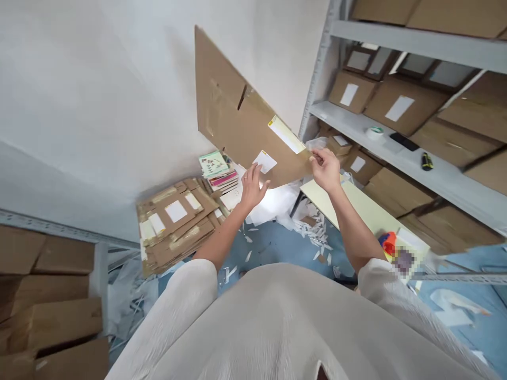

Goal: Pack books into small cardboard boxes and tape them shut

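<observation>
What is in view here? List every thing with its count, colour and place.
cardboard sheet: one, brown with white labels, held up at centre
flat cardboard pile: one stack, brown, on the floor at left
books: a small stack, green and pink, behind the pile
paper scraps: many, white, on the blue floor
table: one, pale yellow, at right
shelf: one, grey, far right
boxes: many, brown, on the shelf
tape roll: one, white, on the shelf
left hand: open, flat against the sheet's lower edge
right hand: fingers pinch the sheet's right corner
</observation>
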### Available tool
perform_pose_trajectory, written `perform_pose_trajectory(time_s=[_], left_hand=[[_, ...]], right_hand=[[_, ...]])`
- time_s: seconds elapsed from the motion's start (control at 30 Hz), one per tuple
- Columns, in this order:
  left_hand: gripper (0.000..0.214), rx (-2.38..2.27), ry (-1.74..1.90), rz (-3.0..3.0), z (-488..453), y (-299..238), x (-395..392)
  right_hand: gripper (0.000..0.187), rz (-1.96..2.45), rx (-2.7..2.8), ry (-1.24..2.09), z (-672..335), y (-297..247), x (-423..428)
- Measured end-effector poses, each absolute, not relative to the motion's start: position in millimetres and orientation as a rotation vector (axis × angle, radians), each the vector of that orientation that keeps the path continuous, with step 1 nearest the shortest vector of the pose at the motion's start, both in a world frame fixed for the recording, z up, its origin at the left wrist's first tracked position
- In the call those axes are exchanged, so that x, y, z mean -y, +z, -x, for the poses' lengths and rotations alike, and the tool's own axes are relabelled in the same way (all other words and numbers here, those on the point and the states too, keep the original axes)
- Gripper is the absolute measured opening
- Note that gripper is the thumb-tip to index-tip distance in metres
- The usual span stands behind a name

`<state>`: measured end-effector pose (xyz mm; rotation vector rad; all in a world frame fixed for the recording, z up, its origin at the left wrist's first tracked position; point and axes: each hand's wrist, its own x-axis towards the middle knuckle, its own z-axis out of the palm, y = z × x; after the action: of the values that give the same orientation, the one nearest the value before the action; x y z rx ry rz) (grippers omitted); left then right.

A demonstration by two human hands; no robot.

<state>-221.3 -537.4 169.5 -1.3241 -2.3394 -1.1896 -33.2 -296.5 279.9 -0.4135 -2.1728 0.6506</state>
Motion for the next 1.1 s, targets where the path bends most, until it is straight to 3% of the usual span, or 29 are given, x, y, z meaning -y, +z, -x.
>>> perform_pose_trajectory(time_s=[0.17, 0.5, 1.1], left_hand=[[0.081, 2.328, -1.362, 1.290, 191.1, 167.4, 466.9], [0.081, 2.379, -1.557, 1.353, 172.3, 149.2, 333.7], [0.091, 2.381, -1.836, 1.724, 215.9, 125.6, 97.0]], right_hand=[[0.046, 0.580, 2.230, 0.318, -63.5, 268.4, 233.9], [0.043, 0.960, 2.184, 0.196, -199.0, 238.5, 164.0], [0.041, 1.411, 2.042, 0.049, -250.0, 214.7, 95.3]])
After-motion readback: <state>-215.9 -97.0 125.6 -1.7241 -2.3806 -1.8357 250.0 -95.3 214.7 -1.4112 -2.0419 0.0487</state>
